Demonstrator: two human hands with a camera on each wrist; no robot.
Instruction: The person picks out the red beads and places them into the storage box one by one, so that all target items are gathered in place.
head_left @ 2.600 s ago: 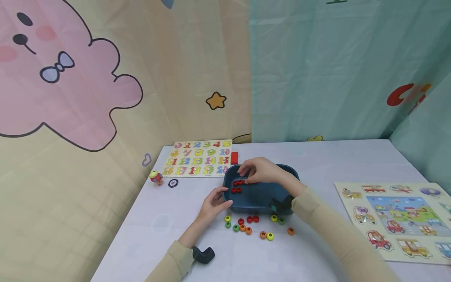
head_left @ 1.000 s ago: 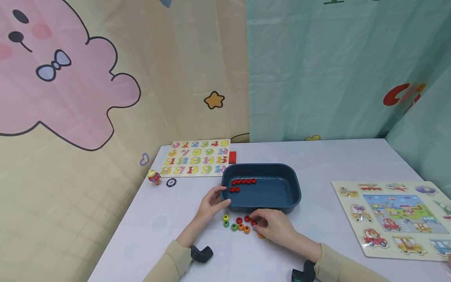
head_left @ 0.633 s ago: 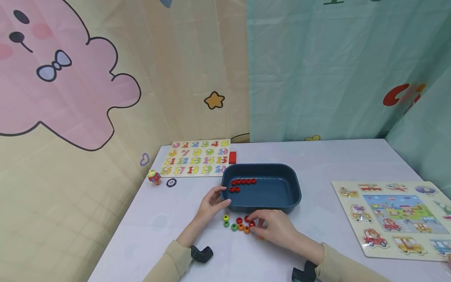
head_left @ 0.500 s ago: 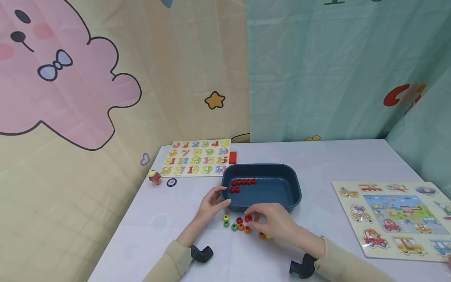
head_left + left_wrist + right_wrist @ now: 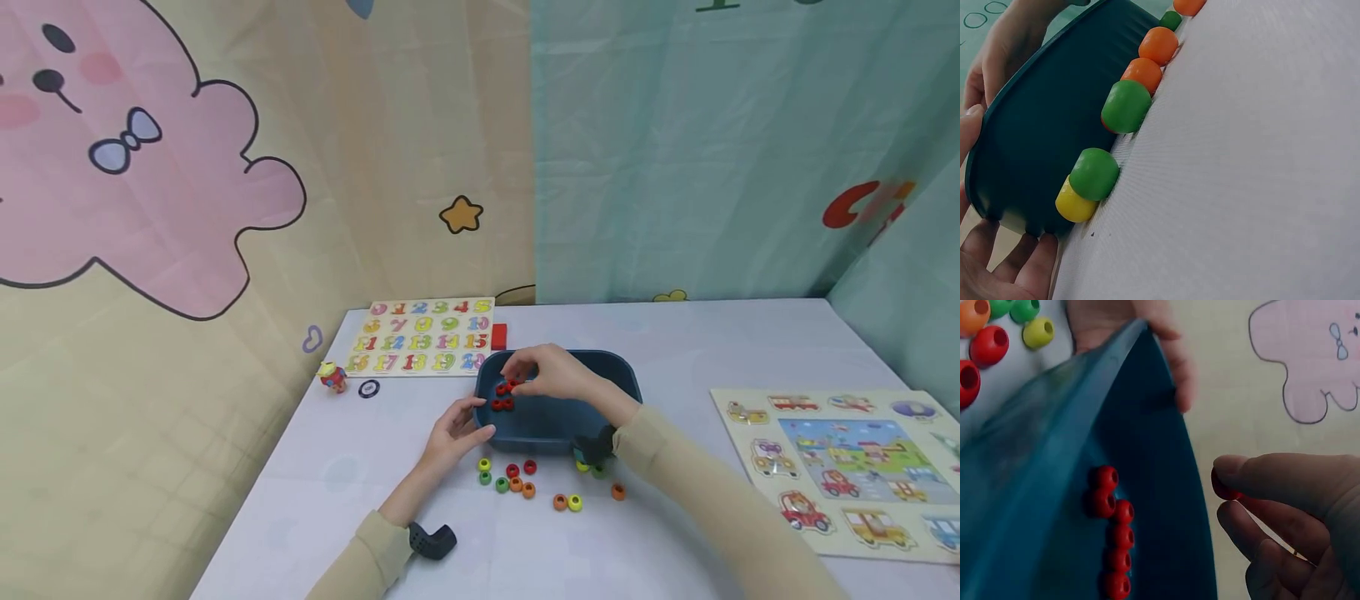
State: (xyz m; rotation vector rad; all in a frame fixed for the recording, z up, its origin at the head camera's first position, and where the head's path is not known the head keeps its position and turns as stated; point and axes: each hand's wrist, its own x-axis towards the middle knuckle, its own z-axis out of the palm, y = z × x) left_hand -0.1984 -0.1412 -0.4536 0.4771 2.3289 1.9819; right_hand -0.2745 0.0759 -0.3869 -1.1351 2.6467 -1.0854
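Note:
A dark blue plastic bin (image 5: 562, 425) stands on the table. My left hand (image 5: 453, 433) grips its left end, with fingertips over the rim in the right wrist view. Above the bin's left part, my right hand (image 5: 551, 372) pinches a red bead (image 5: 1225, 486) between thumb and finger. On the bin floor lie several red beads (image 5: 1123, 536) in a line, with a pair of red beads (image 5: 1104, 490) beside them; my right hand hides part of the line in the head view. Two red beads (image 5: 530, 467) lie on the table before the bin.
Among them are green beads (image 5: 502, 484), orange beads (image 5: 560, 502) and yellow beads (image 5: 575, 502). A number puzzle board (image 5: 423, 337), a red block (image 5: 498, 337), a small figurine (image 5: 332, 377) and a round disc (image 5: 369, 389) sit back left. A vehicle puzzle board (image 5: 847, 467) lies right.
My right hand has picked up a red bead from in front of the bin and moved it up and left over the bin. My left hand stays on the bin's left end.

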